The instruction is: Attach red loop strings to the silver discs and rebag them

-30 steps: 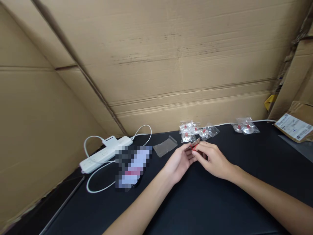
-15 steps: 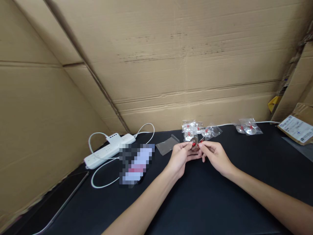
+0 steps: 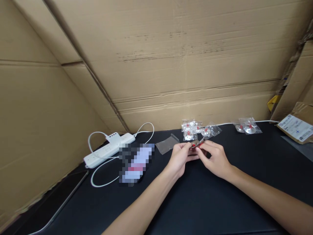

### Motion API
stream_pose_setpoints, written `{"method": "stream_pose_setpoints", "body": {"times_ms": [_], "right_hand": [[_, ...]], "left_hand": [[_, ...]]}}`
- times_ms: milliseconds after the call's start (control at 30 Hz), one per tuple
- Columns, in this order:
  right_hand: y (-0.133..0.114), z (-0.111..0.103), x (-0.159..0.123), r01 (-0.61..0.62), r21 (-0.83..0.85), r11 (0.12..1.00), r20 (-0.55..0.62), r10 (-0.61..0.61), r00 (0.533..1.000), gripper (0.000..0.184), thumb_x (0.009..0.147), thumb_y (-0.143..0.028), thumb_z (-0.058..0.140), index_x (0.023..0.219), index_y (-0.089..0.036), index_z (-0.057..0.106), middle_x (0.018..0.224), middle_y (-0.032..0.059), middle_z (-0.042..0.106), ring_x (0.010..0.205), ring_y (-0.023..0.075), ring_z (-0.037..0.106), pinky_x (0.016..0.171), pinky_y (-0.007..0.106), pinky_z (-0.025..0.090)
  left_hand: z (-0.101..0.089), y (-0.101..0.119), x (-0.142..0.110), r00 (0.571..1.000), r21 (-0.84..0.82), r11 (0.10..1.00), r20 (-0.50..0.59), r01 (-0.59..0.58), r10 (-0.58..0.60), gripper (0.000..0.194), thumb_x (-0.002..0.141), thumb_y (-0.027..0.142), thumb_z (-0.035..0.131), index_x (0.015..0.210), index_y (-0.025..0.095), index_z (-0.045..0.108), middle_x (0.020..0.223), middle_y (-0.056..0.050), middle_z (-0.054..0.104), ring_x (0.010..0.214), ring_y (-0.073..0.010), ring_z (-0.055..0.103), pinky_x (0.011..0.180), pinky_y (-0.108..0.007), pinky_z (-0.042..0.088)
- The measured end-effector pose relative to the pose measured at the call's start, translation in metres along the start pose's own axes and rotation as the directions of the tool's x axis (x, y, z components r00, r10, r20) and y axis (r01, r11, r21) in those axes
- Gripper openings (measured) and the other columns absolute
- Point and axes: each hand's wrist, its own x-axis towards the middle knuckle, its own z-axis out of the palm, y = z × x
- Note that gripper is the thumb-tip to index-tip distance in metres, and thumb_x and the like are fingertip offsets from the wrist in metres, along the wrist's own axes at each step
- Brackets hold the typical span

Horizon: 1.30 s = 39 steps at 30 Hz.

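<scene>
My left hand (image 3: 178,158) pinches a metal disc (image 3: 195,143) with a red part at its face, thumb on the near side. My right hand (image 3: 215,159) grips a second disc (image 3: 202,140), presented nearly edge-on. Both discs are located between my fingertips, close together; contact between them cannot be determined. Bagged discs (image 3: 188,134) lie just beyond, on the black table (image 3: 195,202). A flat clear bag (image 3: 167,145) lies to the left.

2 metal discs (image 3: 195,143) w/ red bits (image 3: 194,145), tilted, held btwn L hand (image 3: 180,157) & R hand (image 3: 215,159).
</scene>
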Motion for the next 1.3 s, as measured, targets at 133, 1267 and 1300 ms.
{"method": "stream_pose_setpoints", "body": {"times_ms": [133,1267,1300], "right_hand": [[0.0010,0.0004,0.0000,0.013,-0.046,0.999,0.026,-0.012,1.000,0.024,0.094,-0.025,0.046,0.079,-0.018,0.063,0.075,0.0052,0.058,0.068,0.0168,0.054,0.067,0.030,0.044],[0.0073,0.0010,0.0054,-0.230,0.365,0.902,0.070,0.220,0.973,0.026,0.099,-0.035,0.041,0.088,-0.019,0.059,0.068,0.0003,0.060,0.058,0.0128,0.056,0.060,0.025,0.045],[0.0077,0.0014,0.0055,-0.239,0.391,0.889,0.071,0.230,0.971,0.026,0.099,-0.036,0.041,0.090,-0.019,0.059,0.072,0.0011,0.062,0.058,0.0129,0.057,0.060,0.025,0.045]], "left_hand": [[0.0015,0.0024,0.0008,0.999,0.062,0.998,-0.045,-0.013,0.016,0.016,0.080,0.012,0.058,0.067,0.008,0.065,0.064,-0.009,0.068,0.056,-0.0159,0.065,0.062,-0.033,0.059],[-0.0062,-0.0044,0.0094,0.995,0.010,0.997,-0.058,0.083,-0.082,0.025,0.086,0.010,0.049,0.068,0.005,0.066,0.063,-0.011,0.067,0.060,-0.0229,0.071,0.070,-0.039,0.061],[-0.0067,-0.0048,0.0096,0.994,0.006,0.996,-0.056,0.090,-0.090,0.025,0.086,0.010,0.049,0.068,0.005,0.065,0.064,-0.012,0.067,0.061,-0.0234,0.071,0.070,-0.040,0.061]]}}
